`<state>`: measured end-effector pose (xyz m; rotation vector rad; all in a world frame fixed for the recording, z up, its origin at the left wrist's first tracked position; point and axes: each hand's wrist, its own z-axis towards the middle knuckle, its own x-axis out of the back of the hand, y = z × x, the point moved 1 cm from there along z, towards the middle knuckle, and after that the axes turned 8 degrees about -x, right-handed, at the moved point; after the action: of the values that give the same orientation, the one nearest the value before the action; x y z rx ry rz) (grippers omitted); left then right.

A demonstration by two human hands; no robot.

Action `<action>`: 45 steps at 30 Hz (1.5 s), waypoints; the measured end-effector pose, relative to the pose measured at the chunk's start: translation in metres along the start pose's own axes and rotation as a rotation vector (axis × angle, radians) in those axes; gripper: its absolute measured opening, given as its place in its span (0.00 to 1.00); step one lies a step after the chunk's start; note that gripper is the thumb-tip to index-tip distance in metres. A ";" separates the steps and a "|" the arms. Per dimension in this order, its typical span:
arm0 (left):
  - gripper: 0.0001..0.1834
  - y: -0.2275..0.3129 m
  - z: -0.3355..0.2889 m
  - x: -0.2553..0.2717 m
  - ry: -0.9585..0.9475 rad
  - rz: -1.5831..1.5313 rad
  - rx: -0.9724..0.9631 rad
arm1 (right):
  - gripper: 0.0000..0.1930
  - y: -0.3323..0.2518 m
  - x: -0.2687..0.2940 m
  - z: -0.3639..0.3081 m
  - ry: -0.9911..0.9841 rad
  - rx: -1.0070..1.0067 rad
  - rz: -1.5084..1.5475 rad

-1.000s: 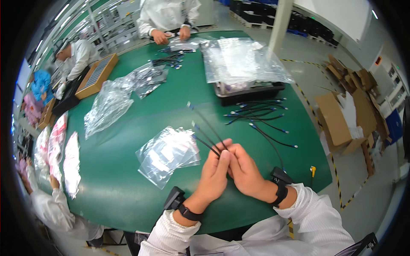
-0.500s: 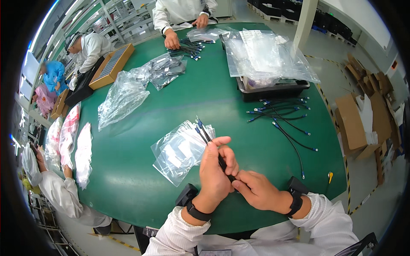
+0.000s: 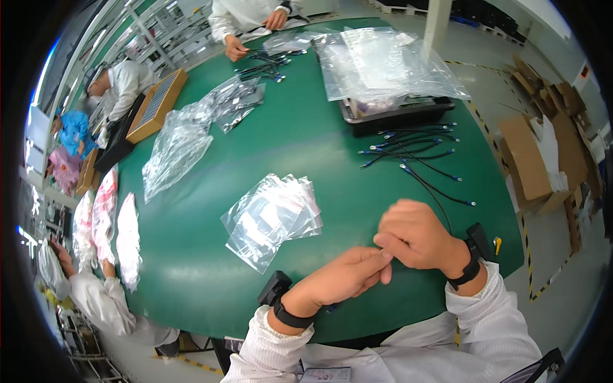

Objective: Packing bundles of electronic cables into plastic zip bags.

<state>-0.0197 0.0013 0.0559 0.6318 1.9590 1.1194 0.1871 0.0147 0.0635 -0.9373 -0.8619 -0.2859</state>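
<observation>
Near the front edge of the table my hands meet, fingertips touching. My left hand is closed, palm down, thumb and fingers pressed together. A small blue cable end shows beneath it near the wrist; the rest of those black cables is hidden. My right hand is curled, its thumb against the left fingertips; what it pinches, if anything, is hidden. Left of the hands lies a fanned stack of clear zip bags. Beyond my right hand, several black cables with blue-sleeved ring terminals lie loosely crossed.
A black tray at the back right bears large clear plastic bags. Crumpled plastic lies left of centre. Across the table a co-worker's hand is at more cables. A yellow-ended item lies near the right edge.
The cable bundle, upright in my left hand before, is now mostly hidden. My left hand has turned palm down, and my right hand has moved up and away from me. The view has shifted slightly.
</observation>
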 end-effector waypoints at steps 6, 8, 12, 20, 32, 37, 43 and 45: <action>0.26 -0.003 -0.003 0.012 0.468 0.361 -0.226 | 0.17 -0.003 -0.018 -0.002 0.115 -0.405 0.202; 0.26 -0.001 -0.002 0.015 0.608 0.655 -0.235 | 0.18 0.000 -0.022 -0.004 0.146 -0.532 0.199; 0.26 -0.015 0.010 0.025 0.819 0.416 -0.475 | 0.15 -0.012 -0.045 -0.008 0.106 -0.421 0.472; 0.18 -0.025 0.012 0.025 0.867 -0.031 -0.674 | 0.12 -0.005 -0.058 -0.003 -0.265 -0.401 0.783; 0.19 -0.020 0.007 -0.005 0.633 0.030 -0.858 | 0.25 -0.026 -0.064 -0.008 -0.676 -0.642 1.066; 0.07 -0.022 0.012 0.001 0.569 0.277 -0.740 | 0.13 -0.019 -0.076 -0.010 -0.527 -0.751 0.857; 0.09 -0.008 0.011 -0.002 0.591 0.605 -0.788 | 0.15 -0.017 -0.073 -0.007 -0.156 -0.318 0.582; 0.11 -0.011 0.012 -0.002 0.535 0.326 -0.663 | 0.15 -0.014 -0.075 -0.010 -0.079 -0.276 0.505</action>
<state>-0.0094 -0.0002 0.0435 0.3031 1.7480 2.1911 0.1365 -0.0116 0.0120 -1.3948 -0.6378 0.0719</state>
